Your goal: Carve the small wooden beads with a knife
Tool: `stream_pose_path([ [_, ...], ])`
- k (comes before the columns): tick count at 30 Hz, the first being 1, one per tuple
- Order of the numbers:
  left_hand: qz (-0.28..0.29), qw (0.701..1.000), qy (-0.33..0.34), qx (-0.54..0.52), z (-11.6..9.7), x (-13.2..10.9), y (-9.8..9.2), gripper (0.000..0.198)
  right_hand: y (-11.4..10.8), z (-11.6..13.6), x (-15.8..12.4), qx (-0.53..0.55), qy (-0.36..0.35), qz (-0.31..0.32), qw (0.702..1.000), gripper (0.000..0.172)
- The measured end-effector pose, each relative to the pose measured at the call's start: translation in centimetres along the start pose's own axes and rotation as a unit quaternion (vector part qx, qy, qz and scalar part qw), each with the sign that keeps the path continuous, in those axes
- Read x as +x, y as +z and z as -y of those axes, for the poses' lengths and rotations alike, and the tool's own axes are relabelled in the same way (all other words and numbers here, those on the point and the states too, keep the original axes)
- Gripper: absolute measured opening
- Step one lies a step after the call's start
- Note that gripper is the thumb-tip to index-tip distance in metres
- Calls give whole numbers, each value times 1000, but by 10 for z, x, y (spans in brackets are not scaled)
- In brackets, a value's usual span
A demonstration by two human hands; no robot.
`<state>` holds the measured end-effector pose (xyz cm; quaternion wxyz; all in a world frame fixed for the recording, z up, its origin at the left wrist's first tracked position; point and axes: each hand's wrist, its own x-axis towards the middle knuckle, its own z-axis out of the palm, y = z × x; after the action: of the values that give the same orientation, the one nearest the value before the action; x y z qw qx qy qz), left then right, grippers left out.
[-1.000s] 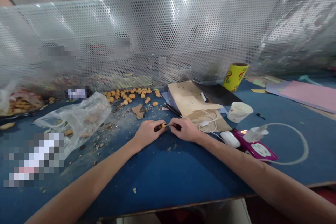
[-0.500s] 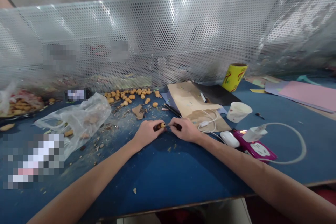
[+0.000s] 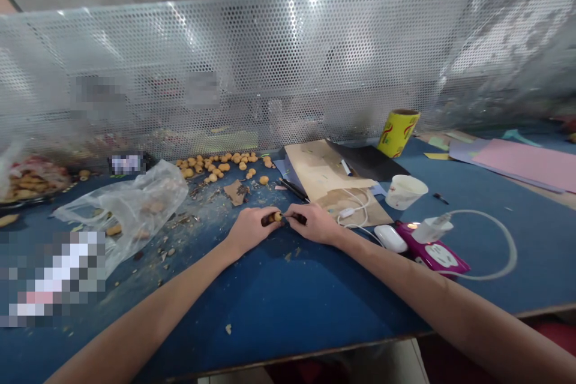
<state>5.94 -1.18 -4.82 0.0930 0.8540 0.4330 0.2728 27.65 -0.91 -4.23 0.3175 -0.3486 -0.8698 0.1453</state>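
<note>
My left hand (image 3: 252,230) is closed around a small tan gourd (image 3: 278,216) with a dark brown part. The gourd's pale end pokes out toward the right between thumb and fingers. Opposite it, my right hand (image 3: 317,223) grips a thin pointed tool (image 3: 294,216) with a dark handle. The tool's tip is at the gourd's pale end; whether it is inside cannot be made out. Both hands rest low over the blue table (image 3: 265,300).
Several small tan gourds (image 3: 225,166) lie along the perforated metal screen (image 3: 270,60). A plastic bag (image 3: 166,192) and crumbs are on the left. To the right are brown paper (image 3: 315,168), a paper cup (image 3: 406,192), a yellow roll (image 3: 398,135) and a purple power strip (image 3: 436,255).
The view has shifted slightly. Both hands keep their grips, and the tool's tip now appears closer to the gourd's end.
</note>
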Motion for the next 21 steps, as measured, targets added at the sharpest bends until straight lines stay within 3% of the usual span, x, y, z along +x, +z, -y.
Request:
stream_pose_path([
  [21,8,1000,-11,-22,-2,0,-3,28,1,-2,0,-1,5,0,1000,11],
])
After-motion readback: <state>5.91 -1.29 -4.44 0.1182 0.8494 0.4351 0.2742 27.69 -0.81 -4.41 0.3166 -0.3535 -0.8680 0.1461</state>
